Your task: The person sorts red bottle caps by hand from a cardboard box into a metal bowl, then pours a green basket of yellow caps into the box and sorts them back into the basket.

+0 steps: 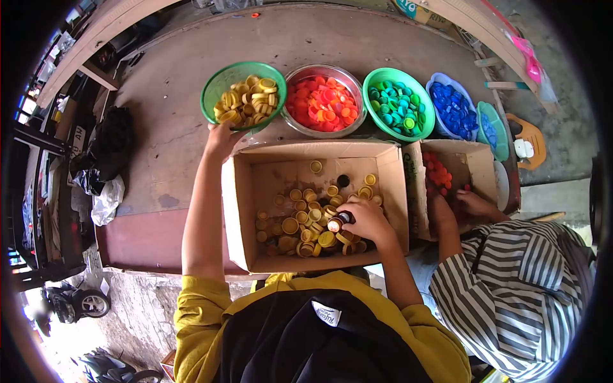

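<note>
My left hand (223, 139) grips the near rim of a green basket (209, 115), which holds yellow caps (246, 99). Inside the large cardboard box (237, 210), my right hand (364, 221) is closed around a few dark caps (345, 217), one with a pale face turned outward. Many yellow caps (290, 225) and a few black ones (343, 180) lie on the box floor below and beside it.
Right of the basket stand a metal bowl (357, 118) of red caps, a green basin (433, 124) and a blue basket (474, 131). A striped-sleeved co-worker (511, 281) reaches into a smaller box (479, 153). Dark bags (115, 143) lie at left.
</note>
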### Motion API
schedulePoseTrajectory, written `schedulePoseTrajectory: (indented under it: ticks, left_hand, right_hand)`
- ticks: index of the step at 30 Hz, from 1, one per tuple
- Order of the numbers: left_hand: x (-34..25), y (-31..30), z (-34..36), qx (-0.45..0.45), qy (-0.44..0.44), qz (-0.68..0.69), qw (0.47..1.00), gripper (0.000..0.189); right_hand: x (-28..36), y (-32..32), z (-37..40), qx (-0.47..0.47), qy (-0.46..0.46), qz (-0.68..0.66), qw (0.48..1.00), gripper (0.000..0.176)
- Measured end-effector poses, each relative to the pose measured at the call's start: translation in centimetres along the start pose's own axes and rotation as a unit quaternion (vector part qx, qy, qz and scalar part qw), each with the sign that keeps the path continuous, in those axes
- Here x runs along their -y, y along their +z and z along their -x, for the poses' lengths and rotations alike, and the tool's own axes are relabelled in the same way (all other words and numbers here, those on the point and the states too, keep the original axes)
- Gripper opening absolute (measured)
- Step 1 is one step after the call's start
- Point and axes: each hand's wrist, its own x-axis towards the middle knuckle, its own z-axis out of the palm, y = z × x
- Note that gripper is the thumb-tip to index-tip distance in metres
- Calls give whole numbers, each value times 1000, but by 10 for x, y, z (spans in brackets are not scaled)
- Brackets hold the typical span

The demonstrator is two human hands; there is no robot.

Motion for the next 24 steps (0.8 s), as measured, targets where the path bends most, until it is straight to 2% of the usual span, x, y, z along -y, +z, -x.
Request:
schedulePoseTrajectory:
  ticks: [2, 3, 6, 9, 11, 12, 13, 16, 18, 19, 20, 21, 22, 23, 24]
  left_hand:
    - [2, -18, -14, 24, -86, 38, 995, 41]
    - [5, -19, -12, -8, -58, 10, 998, 42]
    - [4, -18, -6, -91, -76, -93, 989, 46]
    - [-2, -9, 9, -175, -13, -270, 947, 60]
    - [16, -44, -21, -169, 77, -347, 919, 68]
    - [18, -39, -17, -198, 154, -391, 885, 74]
    - [19, -34, -12, -233, 226, -436, 839, 79]
    - [10, -4, 44, -217, 406, -465, 756, 73]
    - [8, 40, 115, -102, 435, -412, 794, 59]
    - [18, 49, 136, 22, 475, -458, 752, 37]
    - [28, 58, 158, 156, 501, -479, 704, 14]
    - [40, 65, 169, 306, 490, -471, 666, 20]
    - [54, 74, 184, 375, 406, -493, 672, 33]
    - [75, 74, 188, 406, 375, -506, 662, 40]
    - [85, 77, 189, 401, 392, -505, 657, 37]
  right_hand:
    - [-5, 2, 0, 11, 12, 0, 1000, 25]
    - [-4, 1, 0, 28, 22, -4, 999, 25]
    - [-7, 2, -1, 67, 47, -27, 996, 26]
    - [-5, 2, 0, 66, 42, -30, 996, 24]
    - [-10, 11, 2, 20, -28, 18, 999, 24]
    - [-11, 12, 2, -4, -64, 43, 997, 24]
    - [-11, 12, 2, 4, -54, 21, 998, 25]
    - [-11, 7, 1, 16, -30, -66, 997, 25]
    - [-12, 2, -1, 6, -19, -148, 989, 24]
    - [-8, -5, 0, -8, -33, -153, 988, 24]
    - [-6, -7, -1, 8, 7, -235, 972, 24]
    - [-5, -8, -1, 24, 46, -315, 948, 23]
    - [-4, -8, -1, 41, 86, -393, 915, 23]
    - [-6, -8, -1, 49, 82, -404, 910, 22]
    - [-6, -8, 0, 51, 93, -393, 914, 22]
